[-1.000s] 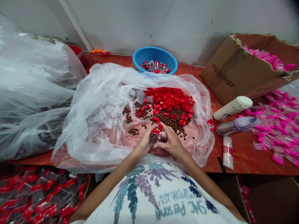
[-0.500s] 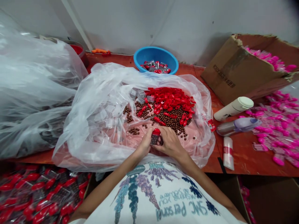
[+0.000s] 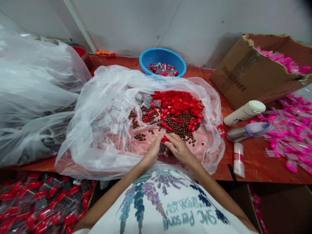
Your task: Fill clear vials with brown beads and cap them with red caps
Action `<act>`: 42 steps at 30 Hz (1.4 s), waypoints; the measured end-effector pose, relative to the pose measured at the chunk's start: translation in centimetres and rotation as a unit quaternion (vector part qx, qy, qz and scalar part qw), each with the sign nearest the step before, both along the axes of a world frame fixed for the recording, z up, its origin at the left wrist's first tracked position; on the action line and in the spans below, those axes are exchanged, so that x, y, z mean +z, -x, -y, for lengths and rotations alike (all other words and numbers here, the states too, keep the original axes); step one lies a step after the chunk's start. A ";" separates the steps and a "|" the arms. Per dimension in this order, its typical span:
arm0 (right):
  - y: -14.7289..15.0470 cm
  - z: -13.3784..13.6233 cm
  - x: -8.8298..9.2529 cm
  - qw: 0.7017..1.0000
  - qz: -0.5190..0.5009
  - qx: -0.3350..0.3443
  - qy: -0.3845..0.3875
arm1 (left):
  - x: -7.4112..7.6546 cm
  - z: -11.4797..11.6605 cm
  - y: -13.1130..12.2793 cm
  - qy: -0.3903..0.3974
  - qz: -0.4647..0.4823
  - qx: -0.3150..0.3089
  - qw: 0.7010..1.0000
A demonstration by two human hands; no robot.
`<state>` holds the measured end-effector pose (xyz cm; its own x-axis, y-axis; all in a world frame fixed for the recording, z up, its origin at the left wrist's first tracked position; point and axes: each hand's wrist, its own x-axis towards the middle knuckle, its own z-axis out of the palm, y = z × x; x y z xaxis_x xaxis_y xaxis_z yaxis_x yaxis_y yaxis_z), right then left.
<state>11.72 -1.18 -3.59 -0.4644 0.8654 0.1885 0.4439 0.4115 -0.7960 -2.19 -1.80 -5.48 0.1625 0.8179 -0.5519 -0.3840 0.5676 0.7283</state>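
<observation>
Between my two hands, low over the front of the spread plastic bag (image 3: 97,162), is a small clear container with a red cap (image 3: 164,139) and dark contents. My left hand (image 3: 153,150) closes around its left side. My right hand (image 3: 179,148) grips from the right, fingers at the red cap; they partly cover the container. Just beyond lie loose brown balls (image 3: 181,130), and a heap of red plastic caps (image 3: 177,101) is behind them. Empty clear plastic cups (image 3: 110,118) are piled to the left on the bag.
At the back a blue basin (image 3: 162,53) holds red-capped containers. More fill a box (image 3: 36,201) at lower left. A large plastic bag (image 3: 36,97) stands left. On the right are a cardboard box (image 3: 234,74), two bottles (image 3: 240,115), a small roll (image 3: 239,162) and pink pieces (image 3: 290,126).
The container has tilted in my hands, and its red cap now points more to the upper right. My right fingers have shifted over the cap. Surrounding things stay put.
</observation>
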 end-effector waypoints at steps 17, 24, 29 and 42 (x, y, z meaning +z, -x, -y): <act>0.6 0.3 -0.4 0.997 -0.038 -0.069 0.012 | -0.7 0.0 0.4 -0.078 -0.070 -0.091 0.990; 0.5 0.4 -0.3 0.997 -0.040 -0.060 0.002 | -0.5 0.1 0.5 -0.071 -0.075 -0.073 0.992; 0.5 0.4 -0.1 0.999 -0.014 -0.050 -0.003 | -0.7 0.3 0.5 -0.016 -0.044 -0.054 0.997; -0.1 0.4 1.1 0.993 -0.057 -0.100 0.028 | 1.0 0.3 1.0 -0.132 0.009 -0.121 0.984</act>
<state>11.81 -1.60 -2.47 -0.2615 0.9483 0.1796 0.4181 0.2790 -0.8645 -3.16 -2.12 -4.50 0.3776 0.8690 -0.3198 -0.2756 0.4352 0.8571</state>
